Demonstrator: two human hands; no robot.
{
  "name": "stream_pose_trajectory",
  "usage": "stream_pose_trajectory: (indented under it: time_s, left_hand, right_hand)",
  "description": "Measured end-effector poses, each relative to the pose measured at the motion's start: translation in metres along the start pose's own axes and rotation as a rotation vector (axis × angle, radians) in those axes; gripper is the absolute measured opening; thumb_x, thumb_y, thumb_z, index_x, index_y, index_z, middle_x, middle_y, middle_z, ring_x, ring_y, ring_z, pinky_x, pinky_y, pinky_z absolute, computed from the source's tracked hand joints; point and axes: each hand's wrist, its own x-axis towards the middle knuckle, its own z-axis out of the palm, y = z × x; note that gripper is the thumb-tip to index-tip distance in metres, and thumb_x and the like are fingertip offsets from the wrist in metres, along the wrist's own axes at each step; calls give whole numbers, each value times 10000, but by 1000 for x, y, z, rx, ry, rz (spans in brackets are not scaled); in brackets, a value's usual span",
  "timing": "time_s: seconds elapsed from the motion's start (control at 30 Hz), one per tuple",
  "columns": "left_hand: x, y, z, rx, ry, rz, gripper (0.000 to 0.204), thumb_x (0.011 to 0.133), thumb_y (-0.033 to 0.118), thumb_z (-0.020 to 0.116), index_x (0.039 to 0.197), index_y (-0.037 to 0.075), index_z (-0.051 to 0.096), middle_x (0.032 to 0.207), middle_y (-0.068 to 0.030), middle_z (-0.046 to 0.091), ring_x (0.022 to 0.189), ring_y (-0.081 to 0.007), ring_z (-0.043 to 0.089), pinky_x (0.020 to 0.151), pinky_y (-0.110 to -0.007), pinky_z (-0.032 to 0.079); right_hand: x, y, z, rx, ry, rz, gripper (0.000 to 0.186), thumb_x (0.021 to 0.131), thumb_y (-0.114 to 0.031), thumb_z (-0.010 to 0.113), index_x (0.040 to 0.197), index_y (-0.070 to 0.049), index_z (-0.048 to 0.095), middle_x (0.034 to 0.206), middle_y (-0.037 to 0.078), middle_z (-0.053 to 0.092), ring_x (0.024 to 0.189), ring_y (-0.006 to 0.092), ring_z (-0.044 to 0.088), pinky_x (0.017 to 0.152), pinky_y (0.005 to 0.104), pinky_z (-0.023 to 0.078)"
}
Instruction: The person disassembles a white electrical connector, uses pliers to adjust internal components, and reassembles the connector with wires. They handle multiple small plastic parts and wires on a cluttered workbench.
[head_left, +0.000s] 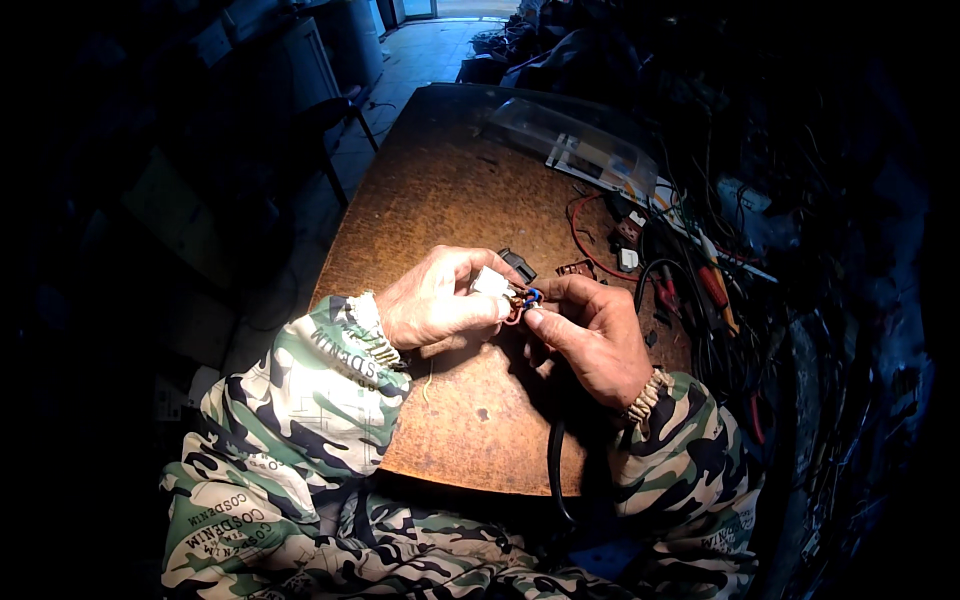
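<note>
Above the middle of the wooden table [400, 220], both hands meet around one small piece of wiring. My left hand [440, 300] pinches a white plastic connector [490, 283] between thumb and fingers. Short blue and brown wires [532, 298] come out of the connector's right side. My right hand [595, 330] is closed on the ends of these wires, thumb against forefinger; its fingertips partly hide them. A black cable [556, 470] hangs from under my right hand over the table's near edge. Just beyond the fingers lies a dark plastic part [517, 264].
A clear plastic box [560, 125] lies at the far end of the table. Along the right side are a red wire [574, 222], small white and brown connectors [628, 258], a red-handled tool [714, 287] and many tangled cables. A dark stool [335, 120] stands beyond the left edge.
</note>
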Motion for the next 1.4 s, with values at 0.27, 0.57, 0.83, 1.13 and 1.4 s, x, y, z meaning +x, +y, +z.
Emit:
stream_pose_trajectory:
  time_s: [0.27, 0.57, 0.83, 1.13, 1.4]
  left_hand:
    - [13, -15, 6, 40, 10, 126, 418, 877, 104, 807, 1220, -29, 608, 1077, -74, 697, 1007, -133, 667, 906, -285, 553]
    - [1, -5, -4, 17, -43, 131, 395, 889, 6, 770, 1249, -35, 613, 1112, -107, 709, 1035, -165, 697, 942, -317, 587]
    - [7, -5, -2, 30, -38, 75, 365, 896, -14, 758, 1234, -33, 623, 1104, -111, 722, 1014, -168, 717, 912, -299, 602]
    - [14, -17, 5, -2, 14, 119, 355, 892, -9, 765, 1203, -56, 600, 1072, -100, 708, 977, -154, 704, 889, -287, 597]
    - [14, -18, 6, 109, 59, 103, 341, 899, 36, 775, 1175, -59, 598, 1044, -92, 704, 958, -144, 697, 876, -286, 595]
  right_hand:
    - [-3, 0, -1, 29, 45, 12, 322, 993, -99, 646, 1228, 116, 598, 952, 140, 734, 782, 145, 726, 586, 232, 572]
    - [1, -1, 2, 42, -6, 20, 333, 1002, -110, 633, 1235, 123, 590, 964, 152, 740, 784, 149, 733, 564, 228, 564]
    - [1, 3, -2, 23, 3, 12, 333, 1005, -113, 627, 1235, 126, 591, 963, 145, 743, 775, 145, 732, 558, 226, 558]
    - [0, 3, -1, 15, 44, 15, 275, 997, -92, 643, 1184, 107, 619, 945, 138, 746, 760, 139, 729, 551, 226, 554]
    - [2, 4, 0, 15, 30, 12, 265, 997, -71, 634, 1182, 118, 615, 934, 147, 743, 759, 148, 730, 569, 233, 564]
